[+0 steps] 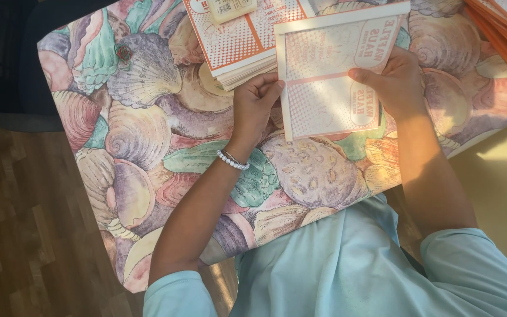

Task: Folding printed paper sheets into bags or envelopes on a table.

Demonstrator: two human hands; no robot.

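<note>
So the printed paper sheet [330, 76] sits in the upper middle of the frame, cream coloured with orange dot patterns and oval label shapes. It's opened out flat-ish with a horizontal fold line across the middle, tilted a bit so its right side rides higher. It's lifted over the shell-pattern surface, pinched at its left edge and its right edge.
</note>
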